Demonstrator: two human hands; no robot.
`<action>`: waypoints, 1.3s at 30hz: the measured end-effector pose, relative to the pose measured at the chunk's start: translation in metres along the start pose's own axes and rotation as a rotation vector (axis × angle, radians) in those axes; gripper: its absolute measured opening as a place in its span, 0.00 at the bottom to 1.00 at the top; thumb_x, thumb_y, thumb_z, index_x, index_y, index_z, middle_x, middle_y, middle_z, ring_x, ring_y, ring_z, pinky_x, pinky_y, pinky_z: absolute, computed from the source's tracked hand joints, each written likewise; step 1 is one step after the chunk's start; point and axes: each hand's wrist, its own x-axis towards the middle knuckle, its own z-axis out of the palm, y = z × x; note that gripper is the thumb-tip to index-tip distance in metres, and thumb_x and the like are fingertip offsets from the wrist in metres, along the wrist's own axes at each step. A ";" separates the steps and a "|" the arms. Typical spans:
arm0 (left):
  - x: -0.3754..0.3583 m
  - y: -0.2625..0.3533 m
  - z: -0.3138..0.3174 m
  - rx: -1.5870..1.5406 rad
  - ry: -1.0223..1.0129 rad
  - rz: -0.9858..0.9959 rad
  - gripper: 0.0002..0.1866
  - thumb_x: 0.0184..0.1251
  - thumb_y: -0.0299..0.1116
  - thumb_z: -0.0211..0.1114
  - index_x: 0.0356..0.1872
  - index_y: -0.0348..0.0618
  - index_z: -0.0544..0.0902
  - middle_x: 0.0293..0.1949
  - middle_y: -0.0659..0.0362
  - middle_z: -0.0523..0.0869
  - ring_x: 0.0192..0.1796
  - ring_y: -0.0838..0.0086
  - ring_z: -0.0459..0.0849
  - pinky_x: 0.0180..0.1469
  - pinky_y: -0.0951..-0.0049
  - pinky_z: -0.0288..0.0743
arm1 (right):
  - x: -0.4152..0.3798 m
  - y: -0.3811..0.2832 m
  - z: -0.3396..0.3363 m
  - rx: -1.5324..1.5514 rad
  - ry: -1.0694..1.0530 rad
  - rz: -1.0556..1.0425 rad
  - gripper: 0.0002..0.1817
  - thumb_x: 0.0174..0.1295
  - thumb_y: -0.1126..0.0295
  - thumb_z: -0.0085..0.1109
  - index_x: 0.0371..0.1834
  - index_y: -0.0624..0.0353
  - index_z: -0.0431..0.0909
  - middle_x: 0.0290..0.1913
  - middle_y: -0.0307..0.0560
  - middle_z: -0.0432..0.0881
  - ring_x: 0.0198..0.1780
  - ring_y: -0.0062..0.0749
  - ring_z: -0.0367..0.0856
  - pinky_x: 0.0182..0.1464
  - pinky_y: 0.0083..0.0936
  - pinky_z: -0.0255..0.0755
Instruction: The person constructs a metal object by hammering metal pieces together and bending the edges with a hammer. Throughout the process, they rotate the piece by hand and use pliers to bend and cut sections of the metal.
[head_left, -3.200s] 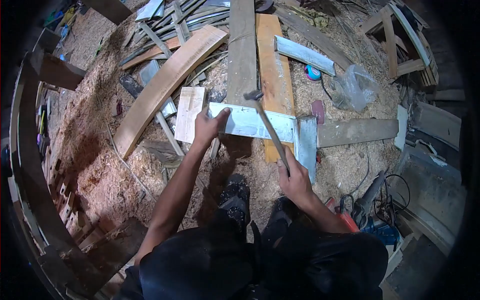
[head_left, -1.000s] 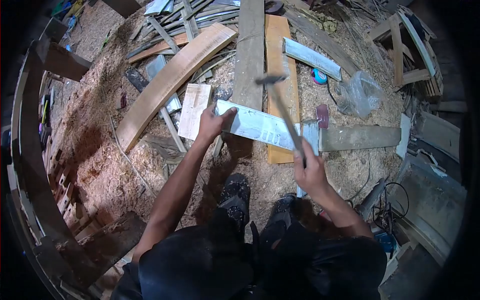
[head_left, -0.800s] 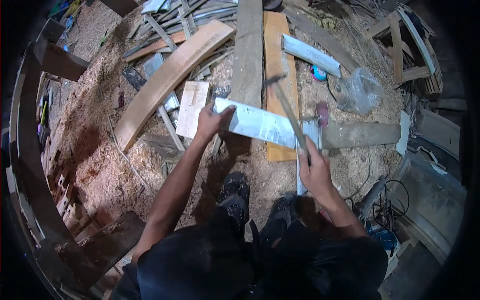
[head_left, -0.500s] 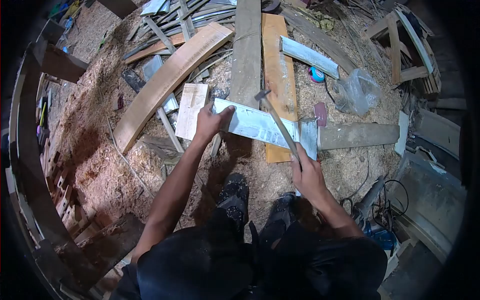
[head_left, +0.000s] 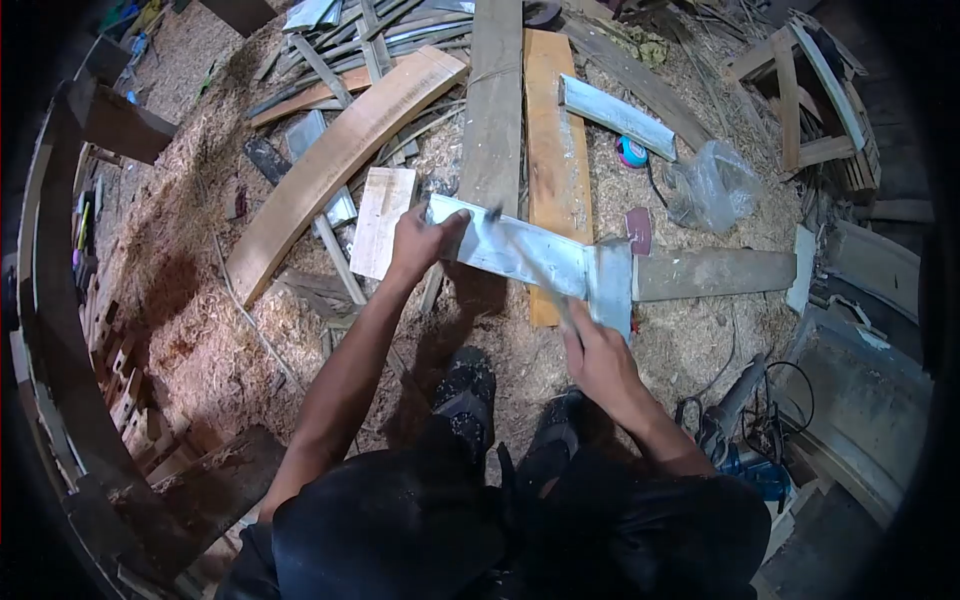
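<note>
My left hand [head_left: 428, 243] grips the left end of a white-painted board [head_left: 520, 250], thumb on its top face. A second white-painted piece [head_left: 611, 288] meets the board's right end at roughly a right angle. My right hand [head_left: 597, 355] is wrapped round the handle of a hammer [head_left: 535, 258]. The hammer is smeared by motion, and its head overlaps the upper edge of the board in this view. Beside my left hand lies a pale wood block [head_left: 383, 222]. Under the board run a grey plank [head_left: 491, 120] and an orange-brown plank [head_left: 558, 150].
A curved wooden piece [head_left: 340, 165] lies to the left on wood shavings. At the upper right are a blue tape measure [head_left: 632, 151], a clear plastic bag [head_left: 717, 180] and another white-painted strip [head_left: 620, 115]. A blue power tool [head_left: 755, 470] with a cord sits at lower right.
My right hand has shifted slightly left and down, and the hammer head has swung left over the board. My left hand keeps its hold in nearly the same place.
</note>
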 end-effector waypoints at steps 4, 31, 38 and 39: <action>0.004 -0.011 0.002 -0.035 -0.012 -0.023 0.18 0.59 0.39 0.75 0.41 0.33 0.85 0.34 0.53 0.89 0.33 0.74 0.87 0.36 0.73 0.80 | -0.011 0.006 0.019 0.027 0.323 -0.319 0.27 0.65 0.74 0.57 0.66 0.71 0.67 0.45 0.70 0.82 0.41 0.63 0.84 0.40 0.45 0.80; 0.008 -0.010 0.003 -0.114 -0.022 -0.091 0.20 0.59 0.39 0.76 0.43 0.33 0.84 0.35 0.53 0.89 0.34 0.73 0.87 0.37 0.72 0.81 | -0.001 0.002 0.016 0.188 0.351 -0.210 0.22 0.71 0.71 0.53 0.64 0.72 0.68 0.38 0.71 0.83 0.40 0.58 0.87 0.37 0.41 0.79; 0.004 -0.006 0.002 -0.084 0.004 -0.048 0.19 0.59 0.38 0.76 0.43 0.33 0.84 0.34 0.54 0.89 0.33 0.73 0.86 0.37 0.72 0.80 | 0.007 0.016 0.015 0.147 0.224 -0.108 0.21 0.71 0.70 0.53 0.63 0.71 0.70 0.33 0.71 0.82 0.37 0.55 0.88 0.35 0.40 0.78; 0.002 -0.010 0.002 -0.097 0.005 -0.059 0.19 0.59 0.38 0.76 0.42 0.33 0.84 0.34 0.54 0.89 0.33 0.74 0.86 0.36 0.73 0.80 | 0.003 0.019 0.015 0.174 0.254 -0.116 0.21 0.71 0.70 0.53 0.63 0.71 0.70 0.33 0.71 0.82 0.36 0.55 0.88 0.34 0.40 0.78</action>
